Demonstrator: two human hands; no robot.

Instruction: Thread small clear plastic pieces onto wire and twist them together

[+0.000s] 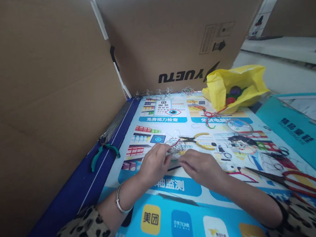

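Note:
A small tangle of silvery wire (pixel 177 145), with a bit of red strand in it, sits between my two hands over the printed sheet. My left hand (pixel 155 162) is closed on the near left side of the wire, fingertips pinched. Close by on the right, my right hand (pixel 199 164) is also closed, thumb and fingers pressed together; what it pinches is too small to make out. Just beyond the wire lie yellow-handled pliers (pixel 201 141), their jaws pointing left at the tangle.
A yellow bag (pixel 216 91) holding coloured balls stands at the back right. Red-handled scissors (pixel 304 185) and black scissors (pixel 281 152) lie on the right. Teal-handled pliers (pixel 102 153) rest at left. Cardboard walls (pixel 167 33) enclose the back and left. Small wire pieces (pixel 168 91) line the back.

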